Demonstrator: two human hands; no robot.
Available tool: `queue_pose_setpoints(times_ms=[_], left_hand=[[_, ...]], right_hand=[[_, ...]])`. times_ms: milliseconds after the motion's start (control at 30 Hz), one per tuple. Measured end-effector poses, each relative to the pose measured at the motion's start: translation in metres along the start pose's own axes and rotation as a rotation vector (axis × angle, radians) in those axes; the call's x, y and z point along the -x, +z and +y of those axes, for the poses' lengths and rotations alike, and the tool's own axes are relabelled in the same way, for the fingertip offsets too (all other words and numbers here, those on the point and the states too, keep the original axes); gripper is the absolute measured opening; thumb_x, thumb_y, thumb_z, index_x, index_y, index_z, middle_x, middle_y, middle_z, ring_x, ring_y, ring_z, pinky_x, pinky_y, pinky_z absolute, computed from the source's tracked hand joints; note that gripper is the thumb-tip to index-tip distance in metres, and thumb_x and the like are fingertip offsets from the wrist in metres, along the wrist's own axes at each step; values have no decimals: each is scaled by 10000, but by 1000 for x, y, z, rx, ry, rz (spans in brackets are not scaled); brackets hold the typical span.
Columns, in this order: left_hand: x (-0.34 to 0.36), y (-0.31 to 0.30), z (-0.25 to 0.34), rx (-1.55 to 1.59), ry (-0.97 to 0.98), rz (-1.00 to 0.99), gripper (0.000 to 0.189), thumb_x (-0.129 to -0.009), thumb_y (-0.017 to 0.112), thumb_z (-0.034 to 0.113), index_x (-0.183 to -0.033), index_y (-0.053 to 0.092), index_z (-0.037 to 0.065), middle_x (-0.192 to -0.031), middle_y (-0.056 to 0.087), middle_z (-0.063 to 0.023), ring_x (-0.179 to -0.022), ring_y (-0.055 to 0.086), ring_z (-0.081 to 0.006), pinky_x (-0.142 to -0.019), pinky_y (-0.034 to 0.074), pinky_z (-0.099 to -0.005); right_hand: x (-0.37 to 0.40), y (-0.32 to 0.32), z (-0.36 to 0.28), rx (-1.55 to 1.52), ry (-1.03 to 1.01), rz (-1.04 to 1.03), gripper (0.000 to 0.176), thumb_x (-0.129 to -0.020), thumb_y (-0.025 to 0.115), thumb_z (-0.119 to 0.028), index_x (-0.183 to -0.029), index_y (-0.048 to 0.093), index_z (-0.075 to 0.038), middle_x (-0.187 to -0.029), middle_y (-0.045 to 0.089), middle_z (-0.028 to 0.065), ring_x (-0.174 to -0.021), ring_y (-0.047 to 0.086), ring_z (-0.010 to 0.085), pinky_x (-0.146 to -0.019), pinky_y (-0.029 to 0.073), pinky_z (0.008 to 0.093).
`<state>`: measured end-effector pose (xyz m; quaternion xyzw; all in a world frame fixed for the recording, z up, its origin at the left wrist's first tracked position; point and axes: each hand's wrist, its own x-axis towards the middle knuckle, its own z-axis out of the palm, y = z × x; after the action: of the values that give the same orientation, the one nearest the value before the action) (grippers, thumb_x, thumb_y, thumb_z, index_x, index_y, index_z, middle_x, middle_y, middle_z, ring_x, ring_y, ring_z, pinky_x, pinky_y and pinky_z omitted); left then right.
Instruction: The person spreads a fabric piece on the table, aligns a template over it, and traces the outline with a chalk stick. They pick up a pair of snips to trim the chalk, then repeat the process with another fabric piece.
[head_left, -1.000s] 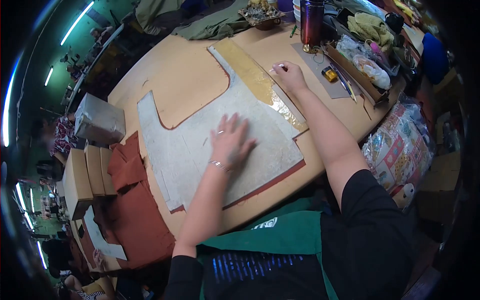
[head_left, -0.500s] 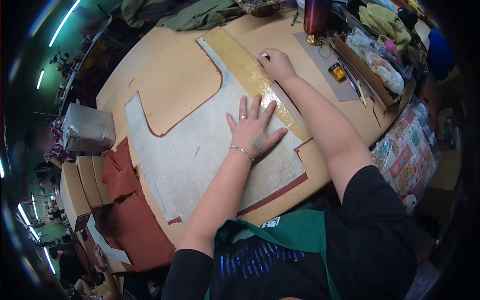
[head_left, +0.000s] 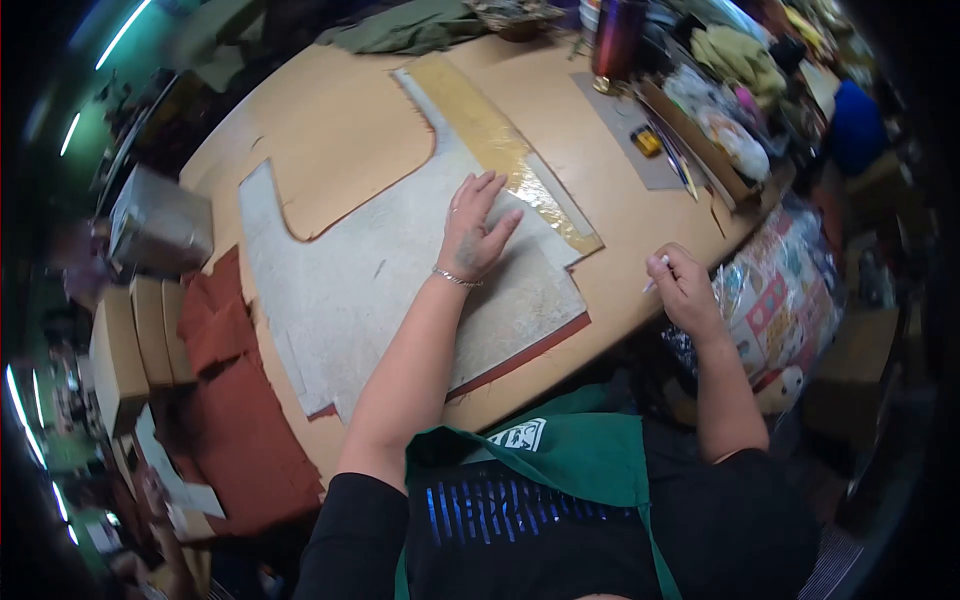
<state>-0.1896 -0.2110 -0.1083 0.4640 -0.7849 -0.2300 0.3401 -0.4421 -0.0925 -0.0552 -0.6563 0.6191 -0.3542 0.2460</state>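
Note:
A large grey pattern template [head_left: 340, 290] lies flat on the table, with a deep curved cut-out on its far side. Yellow tape [head_left: 470, 110] under a shiny clear layer runs along its right edge. Rust-red fabric [head_left: 530, 355] shows beneath it as a narrow border. My left hand [head_left: 472, 228] rests over the template near the tape, its fingers extended and holding nothing. Off the template, above the table's right front edge, my right hand [head_left: 688, 290] is closed around a small white piece of chalk [head_left: 653, 278], mostly hidden by the fingers.
Folded rust-red cloth [head_left: 250, 440] and a metal-looking box [head_left: 160, 225] stand left. At right are a cardboard tray [head_left: 690, 140], pens [head_left: 680, 165], a yellow-black item [head_left: 646, 140] and a plastic-wrapped bundle [head_left: 780, 290]. Green cloth [head_left: 400, 28] lies at the back.
My right hand has left the template's taped edge and come back toward me, right of the template. My left hand has shifted slightly left, its fingers closer together.

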Motion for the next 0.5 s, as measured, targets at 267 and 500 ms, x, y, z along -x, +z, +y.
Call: queue_pose_setpoints(times_ms=[267, 500], left_hand=[[159, -156, -50, -546, -428, 545, 410, -737, 615, 231, -1060, 516, -1, -1054, 502, -189, -1016, 444, -321, -868, 357, -396], [231, -178, -101, -195, -932, 622, 494, -757, 599, 294, -1066, 475, -72, -813, 560, -156, -795, 531, -245, -719, 425, -330]], right_hand=[[-90, 52, 30, -33, 6, 43, 177, -829, 484, -152, -809, 544, 13, -721, 557, 118, -660, 527, 198, -643, 425, 292], [-121, 99, 7, 280, 132, 53, 301, -753, 615, -278, -777, 547, 15, -659, 564, 124, -609, 539, 214, -602, 441, 322]])
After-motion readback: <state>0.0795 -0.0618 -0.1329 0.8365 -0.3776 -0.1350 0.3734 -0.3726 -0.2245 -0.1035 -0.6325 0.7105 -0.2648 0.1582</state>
